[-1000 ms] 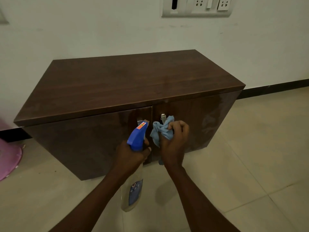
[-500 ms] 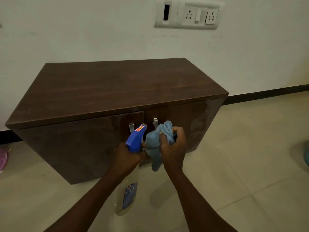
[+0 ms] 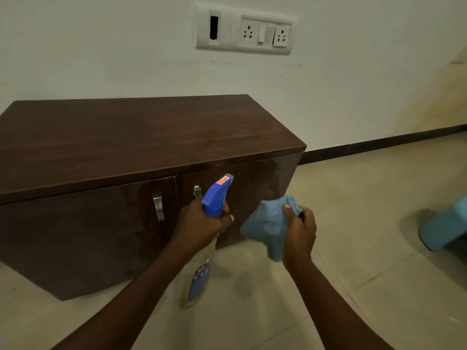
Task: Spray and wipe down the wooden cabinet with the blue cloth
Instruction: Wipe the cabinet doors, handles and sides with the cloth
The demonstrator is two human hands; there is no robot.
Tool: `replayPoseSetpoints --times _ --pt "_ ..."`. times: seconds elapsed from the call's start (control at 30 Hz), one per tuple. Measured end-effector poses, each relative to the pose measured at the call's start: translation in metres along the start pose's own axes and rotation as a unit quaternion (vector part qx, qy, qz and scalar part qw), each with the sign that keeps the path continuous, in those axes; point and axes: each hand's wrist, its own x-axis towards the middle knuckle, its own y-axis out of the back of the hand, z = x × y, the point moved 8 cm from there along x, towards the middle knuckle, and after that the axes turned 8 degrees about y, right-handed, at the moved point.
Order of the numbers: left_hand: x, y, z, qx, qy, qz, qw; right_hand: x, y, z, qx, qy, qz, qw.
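Note:
A low dark wooden cabinet [image 3: 131,137] stands against the white wall, with two glossy doors and two metal handles. My left hand [image 3: 199,223] grips a spray bottle [image 3: 214,198] by its blue trigger head; the nozzle points at the right door and the clear body hangs below my hand. My right hand [image 3: 299,233] holds the bunched blue cloth [image 3: 267,228] in front of the cabinet's lower right corner, apart from the wood. Both hands are close to the right door without touching it.
A socket and switch panel [image 3: 245,30] is on the wall above the cabinet. A light blue object [image 3: 444,228] lies on the tiled floor at the right edge. Beige floor tiles [image 3: 366,274] spread to the right and in front of the cabinet.
My hands have separated: the cloth hand moved right, away from the bottle. The view has swung right, so the cabinet now sits further left and the blue floor object shows.

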Motion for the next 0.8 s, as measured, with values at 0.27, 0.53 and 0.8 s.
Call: replayPoseSetpoints --times 0.27,0.53,0.8 --pt "-0.009 0.0 -0.003 0.026 0.005 0.009 1.0 -0.006 0.008 -0.006 0.001 0.008 0.005 1.0" --pt "-0.014 0.02 -0.025 0.005 0.027 0.05 0.998 -0.011 -0.086 -0.094 -0.123 0.364 -0.106 0.917" --pt "-0.021 0.038 -0.042 0.003 0.037 0.048 0.998 0.07 -0.029 -0.068 -0.031 0.178 0.128 0.975"
